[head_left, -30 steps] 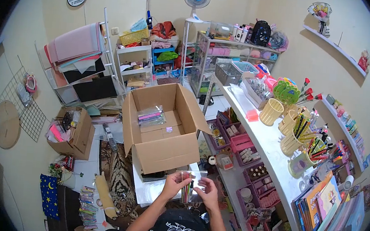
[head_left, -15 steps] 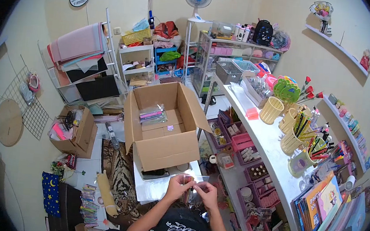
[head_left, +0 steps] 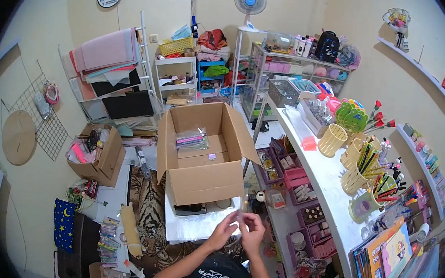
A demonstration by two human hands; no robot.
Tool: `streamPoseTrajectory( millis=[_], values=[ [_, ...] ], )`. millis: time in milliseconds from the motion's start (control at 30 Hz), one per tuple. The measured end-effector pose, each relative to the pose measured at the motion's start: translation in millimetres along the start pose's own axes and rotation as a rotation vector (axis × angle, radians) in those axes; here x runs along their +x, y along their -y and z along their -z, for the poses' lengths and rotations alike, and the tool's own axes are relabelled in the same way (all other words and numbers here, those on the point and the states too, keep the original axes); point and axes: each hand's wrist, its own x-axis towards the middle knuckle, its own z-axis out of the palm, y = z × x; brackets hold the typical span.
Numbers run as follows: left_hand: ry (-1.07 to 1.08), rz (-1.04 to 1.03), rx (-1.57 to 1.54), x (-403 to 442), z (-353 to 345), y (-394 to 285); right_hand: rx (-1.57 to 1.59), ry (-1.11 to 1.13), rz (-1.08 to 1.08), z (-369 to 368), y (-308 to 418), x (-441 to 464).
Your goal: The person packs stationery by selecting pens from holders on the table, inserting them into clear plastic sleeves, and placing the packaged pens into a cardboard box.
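Observation:
My left hand (head_left: 223, 231) and my right hand (head_left: 251, 232) are close together above the near edge of a low white table (head_left: 193, 227). The fingers of both are closed, with the fingertips almost meeting. A small, greyish see-through piece shows blurred at the fingertips; I cannot tell its kind. Just beyond the hands stands an open cardboard box (head_left: 207, 185). Inside it lies a clear packet of pink, purple and blue pens (head_left: 191, 140). Clear plastic sleeves (head_left: 191, 223) lie on the table in front of the box, beside a dark item (head_left: 191, 209).
At right runs a long white shelf (head_left: 318, 166) with cream pen baskets (head_left: 332, 140) and books (head_left: 382, 253). Purple and pink trays (head_left: 314, 215) fill the shelf below. At left are another cardboard box (head_left: 105, 160), several pen packets (head_left: 109, 243) and a tiger-patterned rug (head_left: 147, 212).
Both hands have risen slightly and turned upright. The clear plastic and the pens that showed around my hands are now mostly out of sight. The whole view has shifted a little.

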Motion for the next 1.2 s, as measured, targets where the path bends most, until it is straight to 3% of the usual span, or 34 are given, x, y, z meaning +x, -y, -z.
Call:
streamPoseTrajectory(
  millis=[100, 133, 200, 267, 333, 467, 533, 600, 667, 833, 967, 1033, 1133, 1200],
  values=[
    [0.077, -0.034, -0.125, -2.7, 6.7, 8.2, -0.369, 0.22, 0.292, -15.3, 30.6, -3.0],
    [0.097, -0.064, -0.186, -3.0, 9.6, 7.5, -0.367, 0.228, 0.293, -15.2, 26.0, -3.7],
    [0.065, -0.12, -0.266, 1.6, 14.8, -0.3, 0.007, 0.181, 0.081, -17.0, 16.8, -5.9],
    [0.026, 0.053, -0.2, 1.6, 18.3, -14.5, 0.048, 0.16, -0.028, -9.0, 20.9, -4.4],
    [-0.029, 0.046, -0.24, 1.6, 16.2, -19.9, 0.031, 0.134, -0.109, 2.8, 21.4, 1.5],
    [-0.034, 0.177, -0.114, -3.1, 26.0, -29.4, -0.273, 0.107, 0.086, 14.9, 18.7, 15.3],
    [0.059, 0.268, 0.113, -6.6, 32.8, -37.6, -0.287, 0.189, 0.136, 20.0, 16.3, 19.1],
    [0.08, 0.217, 0.153, -6.3, 41.1, -34.7, -0.005, 0.383, -0.3, 25.3, 12.7, 19.4],
    [0.0, 0.194, 0.113, -7.1, 46.1, -37.5, -0.095, 0.444, -0.299, 28.7, 12.2, 23.1],
    [0.01, 0.195, 0.055, 2.4, 61.8, -92.4, 0.082, 0.487, -0.472, 4.6, 20.1, 43.1],
    [-0.179, 0.106, 0.004, 22.4, 109.5, -119.0, 0.222, 0.409, -0.445, -34.2, 22.9, 88.4],
    [-0.474, 0.028, 0.072, 40.3, 140.6, -117.2, 0.275, 0.332, -0.399, -63.0, 28.6, 118.4],
    [-0.524, -0.127, 0.251, 69.9, 173.6, -110.5, 0.247, 0.214, -0.416, -110.6, 17.9, 172.9],
    [-0.572, -0.087, 0.364, 89.7, 177.7, -120.4, 0.29, 0.176, -0.453, -149.7, -3.0, 214.0]
  ],
)
